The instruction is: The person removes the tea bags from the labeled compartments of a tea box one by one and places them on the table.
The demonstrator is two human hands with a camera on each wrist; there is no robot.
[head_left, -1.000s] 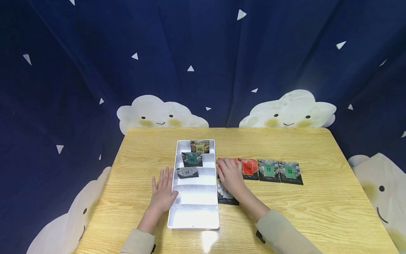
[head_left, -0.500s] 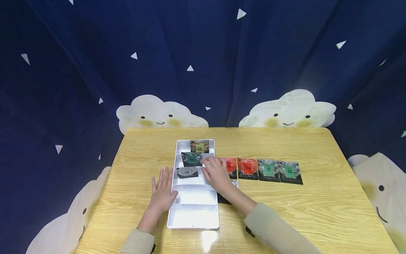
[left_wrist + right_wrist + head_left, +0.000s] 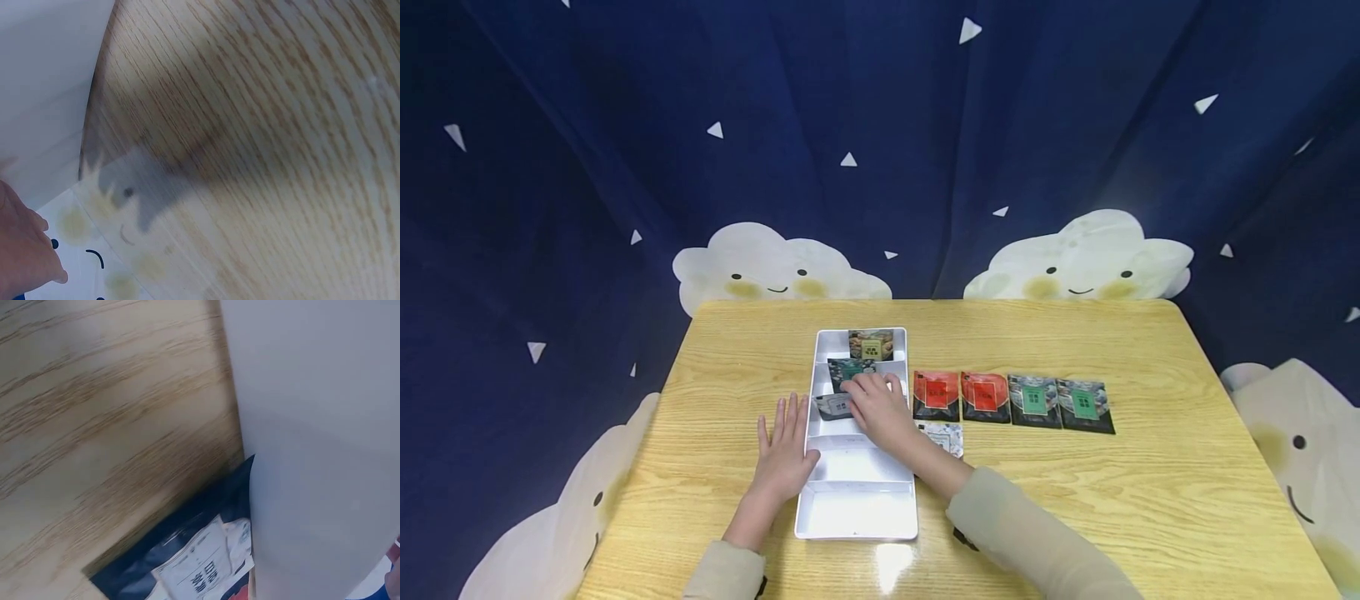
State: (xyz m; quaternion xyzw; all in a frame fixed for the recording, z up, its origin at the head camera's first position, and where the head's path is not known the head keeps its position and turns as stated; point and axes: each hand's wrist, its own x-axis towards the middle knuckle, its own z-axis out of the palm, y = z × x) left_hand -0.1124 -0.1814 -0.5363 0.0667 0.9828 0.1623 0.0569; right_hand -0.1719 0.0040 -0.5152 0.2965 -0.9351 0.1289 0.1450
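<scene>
My left hand (image 3: 785,458), fingers straight, likely steadies the tray (image 3: 856,518); my right hand (image 3: 880,412) meets the grey packet (image 3: 832,407), can't tell if gripping.

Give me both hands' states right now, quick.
Left hand: open, thumb at the edge of the white compartment tray.
Right hand: at the gray-labelled sachet; whether it grips it cannot be told.

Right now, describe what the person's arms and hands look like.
The left hand and right hand are bare, with no gloves visible. The left sleeve and right sleeve are a plain, pale grey-beige, with no markings that show. A small dark piece shows beside each sleeve's end, too small to identify.
</scene>
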